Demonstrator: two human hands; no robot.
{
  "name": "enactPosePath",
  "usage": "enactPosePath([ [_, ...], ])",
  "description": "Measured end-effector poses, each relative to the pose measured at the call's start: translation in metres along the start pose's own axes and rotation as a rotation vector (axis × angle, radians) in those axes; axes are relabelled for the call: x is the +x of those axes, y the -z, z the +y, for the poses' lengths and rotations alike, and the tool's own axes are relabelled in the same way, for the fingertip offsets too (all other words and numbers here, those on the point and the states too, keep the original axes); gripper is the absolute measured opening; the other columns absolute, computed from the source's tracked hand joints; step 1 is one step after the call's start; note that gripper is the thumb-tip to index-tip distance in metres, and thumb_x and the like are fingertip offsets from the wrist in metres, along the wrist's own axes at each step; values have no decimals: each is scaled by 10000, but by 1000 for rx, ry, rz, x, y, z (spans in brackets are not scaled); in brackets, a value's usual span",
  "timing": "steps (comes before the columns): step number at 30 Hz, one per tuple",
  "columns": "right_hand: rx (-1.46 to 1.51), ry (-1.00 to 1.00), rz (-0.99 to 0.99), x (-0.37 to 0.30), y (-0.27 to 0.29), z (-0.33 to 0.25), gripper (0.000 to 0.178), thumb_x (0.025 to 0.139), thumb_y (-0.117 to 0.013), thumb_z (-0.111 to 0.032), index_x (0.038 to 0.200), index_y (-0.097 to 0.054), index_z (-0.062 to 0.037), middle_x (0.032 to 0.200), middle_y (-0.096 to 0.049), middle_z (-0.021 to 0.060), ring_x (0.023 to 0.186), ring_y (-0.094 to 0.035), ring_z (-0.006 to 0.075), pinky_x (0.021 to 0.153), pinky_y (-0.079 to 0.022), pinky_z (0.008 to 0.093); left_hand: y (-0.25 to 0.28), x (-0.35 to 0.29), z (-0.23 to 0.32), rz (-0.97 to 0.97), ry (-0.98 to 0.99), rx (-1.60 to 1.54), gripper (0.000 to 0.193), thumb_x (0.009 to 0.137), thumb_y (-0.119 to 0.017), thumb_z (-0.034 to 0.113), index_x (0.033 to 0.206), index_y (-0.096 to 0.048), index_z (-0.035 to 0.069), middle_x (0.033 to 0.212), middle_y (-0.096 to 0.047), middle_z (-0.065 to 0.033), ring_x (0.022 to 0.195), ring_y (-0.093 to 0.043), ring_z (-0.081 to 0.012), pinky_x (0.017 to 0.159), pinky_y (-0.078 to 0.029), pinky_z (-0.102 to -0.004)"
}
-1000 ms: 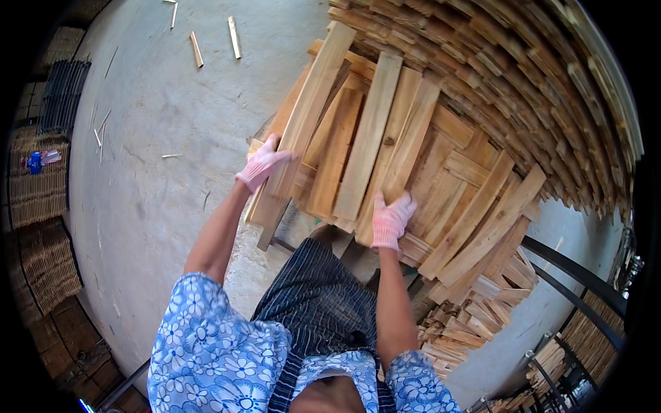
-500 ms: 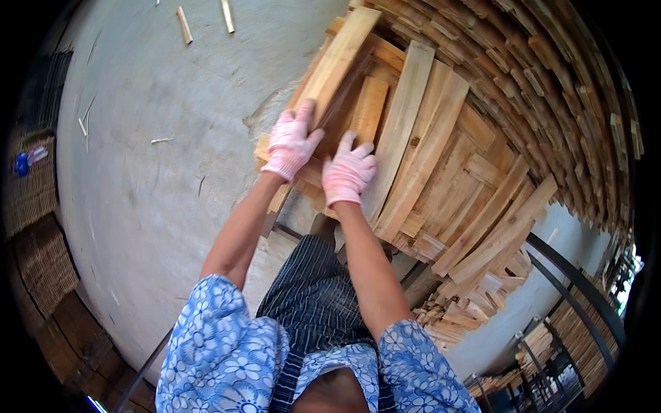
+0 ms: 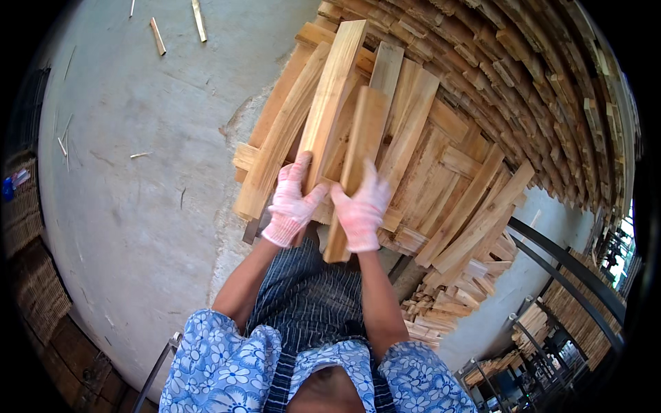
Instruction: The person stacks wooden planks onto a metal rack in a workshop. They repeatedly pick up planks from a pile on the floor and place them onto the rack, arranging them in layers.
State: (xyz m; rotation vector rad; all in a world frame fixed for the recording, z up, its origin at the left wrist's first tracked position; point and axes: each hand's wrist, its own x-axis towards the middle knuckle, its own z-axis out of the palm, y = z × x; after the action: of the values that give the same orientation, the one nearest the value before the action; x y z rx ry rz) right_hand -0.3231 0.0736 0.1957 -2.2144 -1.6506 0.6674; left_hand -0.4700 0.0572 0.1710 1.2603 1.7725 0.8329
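In a pink-and-white glove, my left hand point(image 3: 293, 199) grips the lower part of a long pale wooden board point(image 3: 333, 79), which slants up and away from me. My right hand point(image 3: 362, 208), gloved alike and blurred, is closed round a shorter, darker wooden board point(image 3: 365, 131). Its near end hangs over my lap. The two boards stand side by side above a pile of loose boards. Left of my left hand lies another long board point(image 3: 281, 138); a greyer board point(image 3: 387, 76) lies beyond the right one.
Tall stacks of boards point(image 3: 496, 76) rise at the far right. A heap of short offcuts point(image 3: 447, 306) lies low on the right, near a dark metal rail point(image 3: 571, 265). Thin wood strips point(image 3: 198, 19) are scattered on the concrete floor point(image 3: 151, 206).
Both hands have come nearer to me. The left has brought a board rightward off the pile's left side; the right has lifted the short board from between the others.
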Motion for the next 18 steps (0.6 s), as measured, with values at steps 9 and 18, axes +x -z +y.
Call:
enactPosePath([
  [9, -173, -175, 164, 39, 44, 87, 876, 759, -832, -381, 1509, -434, -165, 1288, -510, 271, 1214, -483, 483, 1037, -444, 569, -129, 33, 27, -252, 183, 411, 848, 848, -760, 348, 1578, -336, 269, 1322, -456, -314, 1170, -561, -509, 977, -503, -534],
  [18, -90, -299, -83, 84, -26, 79, 948, 871, -733, -396, 1634, -185, -267, 1460, -373, 350, 1187, -581, 525, 1006, -511, 534, -72, 35, 3, -272, -9, 784, 758, 844, -746, 391, 1516, -418, 264, 1372, -460, -277, 1226, -530, -479, 976, -485, -582],
])
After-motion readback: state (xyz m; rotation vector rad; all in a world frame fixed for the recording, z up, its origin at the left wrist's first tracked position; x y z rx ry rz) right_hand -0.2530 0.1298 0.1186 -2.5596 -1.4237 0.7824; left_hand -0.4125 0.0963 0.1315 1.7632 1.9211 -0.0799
